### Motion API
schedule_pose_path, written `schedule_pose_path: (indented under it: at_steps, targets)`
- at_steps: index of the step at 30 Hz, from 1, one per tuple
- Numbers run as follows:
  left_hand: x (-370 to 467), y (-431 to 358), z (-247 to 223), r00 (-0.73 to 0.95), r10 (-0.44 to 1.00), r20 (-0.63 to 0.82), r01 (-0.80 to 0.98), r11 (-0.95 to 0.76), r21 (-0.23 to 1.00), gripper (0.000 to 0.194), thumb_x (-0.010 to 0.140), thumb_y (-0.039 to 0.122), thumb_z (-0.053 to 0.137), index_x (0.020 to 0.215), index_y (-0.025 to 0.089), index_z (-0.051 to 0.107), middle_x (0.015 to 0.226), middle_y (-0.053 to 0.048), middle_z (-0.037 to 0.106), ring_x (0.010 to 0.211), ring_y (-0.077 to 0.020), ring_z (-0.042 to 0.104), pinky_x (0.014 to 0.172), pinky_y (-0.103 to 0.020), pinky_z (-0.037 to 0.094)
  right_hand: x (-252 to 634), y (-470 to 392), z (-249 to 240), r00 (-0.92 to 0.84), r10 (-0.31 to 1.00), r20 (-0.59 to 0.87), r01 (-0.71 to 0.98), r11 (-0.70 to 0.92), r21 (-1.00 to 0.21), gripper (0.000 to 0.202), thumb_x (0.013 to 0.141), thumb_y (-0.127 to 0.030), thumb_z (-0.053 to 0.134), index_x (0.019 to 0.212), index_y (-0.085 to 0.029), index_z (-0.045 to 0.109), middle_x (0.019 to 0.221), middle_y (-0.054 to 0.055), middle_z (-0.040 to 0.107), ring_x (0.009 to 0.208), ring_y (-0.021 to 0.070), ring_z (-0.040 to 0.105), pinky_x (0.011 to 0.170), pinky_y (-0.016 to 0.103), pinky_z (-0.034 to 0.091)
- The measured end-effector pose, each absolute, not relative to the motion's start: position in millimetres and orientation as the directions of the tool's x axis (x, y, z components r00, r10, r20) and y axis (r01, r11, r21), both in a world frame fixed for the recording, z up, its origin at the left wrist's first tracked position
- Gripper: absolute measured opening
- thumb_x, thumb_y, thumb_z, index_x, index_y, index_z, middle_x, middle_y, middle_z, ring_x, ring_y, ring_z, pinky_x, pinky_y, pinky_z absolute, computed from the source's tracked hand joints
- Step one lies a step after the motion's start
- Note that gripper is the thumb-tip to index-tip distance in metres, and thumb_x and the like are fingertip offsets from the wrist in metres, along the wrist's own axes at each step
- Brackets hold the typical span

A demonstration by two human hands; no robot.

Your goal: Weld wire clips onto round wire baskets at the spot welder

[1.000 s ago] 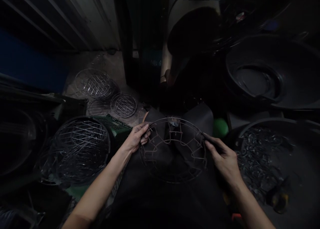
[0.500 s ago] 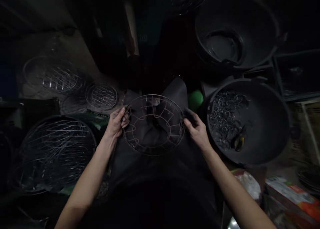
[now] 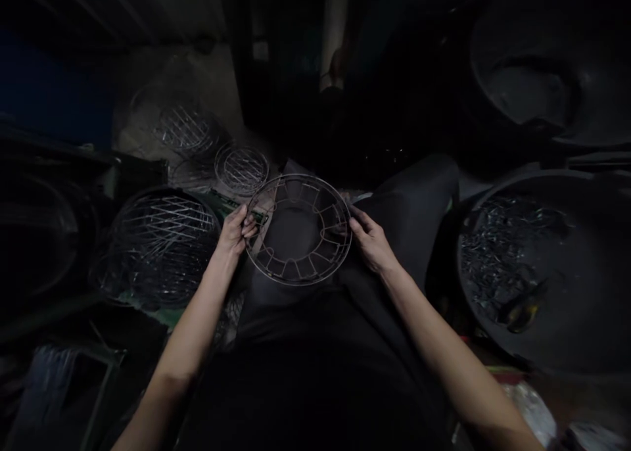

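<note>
Both hands have a closed grip here: the left hand (image 3: pixel 235 233) pinches one side of a round wire frame (image 3: pixel 298 283) between thumb and curled fingers, and the right hand (image 3: pixel 373 242) has the opposite side, thumb and fingers nipped in on the rim. The frame's held up over the lap, above dark trousers (image 3: pixel 414 208), tilted toward the wearer. As for how far along it is, I'd call it mostly formed: the outer ring looks closed and the looped wire inside seems to run right round. Can't tell in this light whether any joint is unfinished. Just left of the left forearm there's a heap of wire grids (image 3: pixel 170 224) in a round container, and past the left hand a smaller round rack (image 3: pixel 241 169) sits on the floor (image 3: pixel 217 76) near more wire pieces (image 3: pixel 182 132). Over on the right, a big dark tub (image 3: pixel 582 260) has loose dark bits (image 3: pixel 497 260) plus something yellow and black (image 3: pixel 525 314), too blurry to name.
</note>
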State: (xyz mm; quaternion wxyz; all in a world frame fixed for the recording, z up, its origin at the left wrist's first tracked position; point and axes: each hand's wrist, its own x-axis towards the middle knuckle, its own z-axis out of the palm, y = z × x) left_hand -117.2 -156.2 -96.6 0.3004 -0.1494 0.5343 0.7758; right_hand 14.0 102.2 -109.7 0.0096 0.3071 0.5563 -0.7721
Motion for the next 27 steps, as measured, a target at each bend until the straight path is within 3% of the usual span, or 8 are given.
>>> schedule_pose_path:
  at_steps: [3, 8, 12, 16, 19, 22, 27]
  targets:
    - [-118, -161, -106, -0.775, 0.277, -0.568, -0.63, -0.271, 0.728, 0.04, 0.071, 0.033, 0.075, 0.067, 0.017, 0.039, 0.047, 0.011, 0.039, 0.032, 0.0005, 0.025, 0.033, -0.011, 0.019, 17, 95, -125, -0.792, 0.328, -0.515, 0.363, -0.425, -0.829, 0.054, 0.066, -0.043, 0.074, 0.113, -0.024, 0.058, 0.105, 0.002, 0.066, 0.071, 0.0133, 0.065, 0.064, 0.027, 0.057]
    - [-121, -159, -102, -0.787, 0.244, -0.567, -0.616, -0.272, 0.739, 0.035, 0.077, 0.03, 0.07, 0.067, 0.017, 0.039, 0.048, 0.01, 0.039, 0.033, 0.0002, 0.026, 0.034, -0.011, 0.02, 20, 85, -132, -0.67, 0.374, -0.641, 0.439, -0.497, -0.748, 0.053, 0.06, -0.05, 0.075, 0.1, -0.021, 0.055, 0.079, -0.003, 0.064, 0.053, 0.0099, 0.059, 0.046, 0.022, 0.051]
    - [-113, -160, -103, -0.783, 0.215, -0.584, -0.622, -0.288, 0.728, 0.032, 0.083, 0.026, 0.064, 0.067, 0.017, 0.038, 0.046, 0.01, 0.037, 0.032, -0.0001, 0.024, 0.034, -0.011, 0.019, 51, 67, -122, -0.674, 0.408, -0.616, 0.463, -0.416, -0.783, 0.043, 0.069, -0.051, 0.069, 0.097, -0.019, 0.059, 0.085, 0.001, 0.064, 0.065, 0.0114, 0.062, 0.052, 0.023, 0.054]
    - [-108, -164, -112, -0.785, 0.215, -0.581, -0.619, -0.284, 0.732, 0.028, 0.088, 0.024, 0.057, 0.067, 0.017, 0.039, 0.048, 0.01, 0.037, 0.032, -0.0004, 0.023, 0.034, -0.012, 0.019, 79, 49, -111, -0.722, 0.357, -0.593, 0.42, -0.455, -0.785, 0.047, 0.073, -0.048, 0.066, 0.112, -0.025, 0.056, 0.099, 0.001, 0.064, 0.077, 0.0129, 0.064, 0.066, 0.028, 0.057]
    - [-110, -166, -119, -0.772, 0.205, -0.601, -0.635, -0.225, 0.739, 0.027, 0.086, 0.027, 0.06, 0.069, 0.018, 0.041, 0.05, 0.009, 0.037, 0.035, -0.0012, 0.028, 0.036, -0.013, 0.024, 86, 41, -111, -0.734, 0.298, -0.61, 0.427, -0.497, -0.756, 0.048, 0.071, -0.045, 0.07, 0.111, -0.025, 0.056, 0.092, 0.0, 0.064, 0.073, 0.0123, 0.066, 0.071, 0.029, 0.057]
    - [-113, -167, -128, -0.797, 0.171, -0.579, -0.602, -0.143, 0.786, 0.023, 0.084, 0.032, 0.063, 0.077, 0.017, 0.048, 0.051, 0.01, 0.034, 0.039, -0.002, 0.034, 0.039, -0.014, 0.029, 85, 38, -118, -0.732, 0.32, -0.602, 0.426, -0.475, -0.77, 0.046, 0.069, -0.044, 0.072, 0.106, -0.023, 0.057, 0.089, 0.0, 0.064, 0.066, 0.0109, 0.065, 0.069, 0.028, 0.057]
    - [-112, -163, -139, -0.831, 0.118, -0.544, -0.553, -0.068, 0.83, 0.029, 0.085, 0.045, 0.058, 0.09, 0.018, 0.049, 0.05, 0.011, 0.031, 0.036, -0.0012, 0.028, 0.039, -0.013, 0.022, 87, 37, -130, -0.757, 0.343, -0.556, 0.432, -0.377, -0.82, 0.052, 0.07, -0.047, 0.068, 0.114, -0.024, 0.052, 0.072, -0.006, 0.055, 0.059, 0.0099, 0.061, 0.063, 0.027, 0.056]
